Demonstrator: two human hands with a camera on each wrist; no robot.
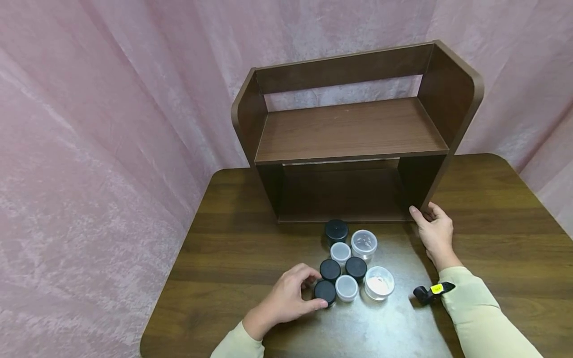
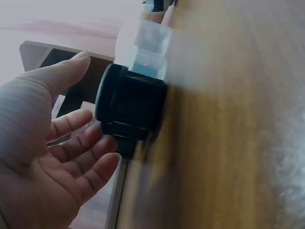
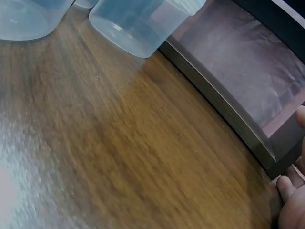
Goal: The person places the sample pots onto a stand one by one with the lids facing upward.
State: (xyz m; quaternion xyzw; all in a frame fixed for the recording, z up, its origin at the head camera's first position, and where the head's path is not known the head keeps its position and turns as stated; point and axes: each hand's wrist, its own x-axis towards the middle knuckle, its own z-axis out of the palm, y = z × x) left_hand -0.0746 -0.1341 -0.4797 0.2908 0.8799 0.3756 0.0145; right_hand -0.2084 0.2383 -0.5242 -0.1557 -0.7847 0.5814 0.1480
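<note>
Several small plastic jars stand grouped on the table, some with black lids and some with clear or whitish lids. My left hand [image 1: 288,293] spreads its thumb and fingers around the nearest black-lidded jar [image 1: 325,292]. In the left wrist view a gap shows between the thumb and the black jar [image 2: 133,100], with fingertips close to its lid. My right hand [image 1: 436,233] grips the lower right front corner of a brown two-tier shelf [image 1: 353,129], thumb in front and fingers at the outer side. Only its fingertips [image 3: 287,187] and part of the thumb show in the right wrist view.
A clear jar [image 1: 379,283] with something white inside stands at the group's right. Another black-lidded jar [image 1: 336,231] is close to the shelf's front edge. The wooden table [image 1: 215,258] has rounded corners. Pink curtains [image 1: 112,124] hang behind it.
</note>
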